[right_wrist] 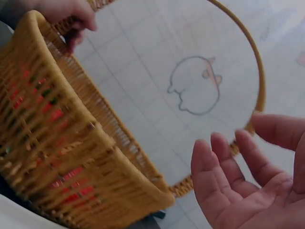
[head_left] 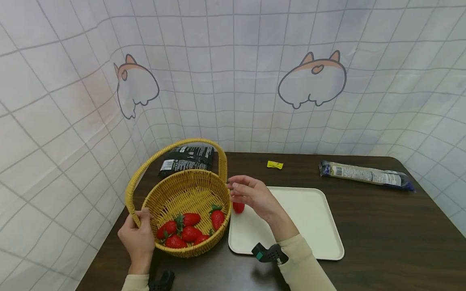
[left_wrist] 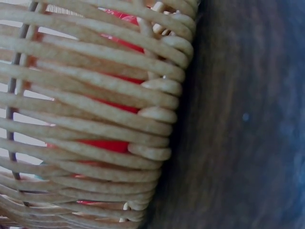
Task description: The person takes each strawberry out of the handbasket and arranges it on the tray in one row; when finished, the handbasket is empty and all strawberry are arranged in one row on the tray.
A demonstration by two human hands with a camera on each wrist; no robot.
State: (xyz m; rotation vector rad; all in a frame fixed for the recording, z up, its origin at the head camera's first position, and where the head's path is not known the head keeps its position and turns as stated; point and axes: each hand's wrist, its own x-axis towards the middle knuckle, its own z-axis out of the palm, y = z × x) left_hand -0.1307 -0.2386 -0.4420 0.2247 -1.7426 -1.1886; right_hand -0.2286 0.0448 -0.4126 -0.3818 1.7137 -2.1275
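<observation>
A yellow wicker basket point(head_left: 196, 184) with a tall arched handle holds several red strawberries point(head_left: 190, 233) with green leaves. My left hand point(head_left: 140, 234) grips it at the left, where the handle meets the rim. By the opposite side of the basket is my right hand point(head_left: 251, 196), fingers loosely bent and holding nothing; whether a fingertip touches the handle I cannot tell. Below that hand another strawberry point(head_left: 238, 207) shows over the edge of a white tray point(head_left: 309, 222), partly hidden. Through the weave point(left_wrist: 95, 100), the left wrist view shows red fruit.
Behind the basket lies a black package point(head_left: 193, 158). A small yellow packet point(head_left: 274, 165) is at the back of the dark wooden table point(head_left: 382, 226), and a long plastic-wrapped pack point(head_left: 365, 176) lies at the back right. A checked curtain point(head_left: 225, 81) hangs behind.
</observation>
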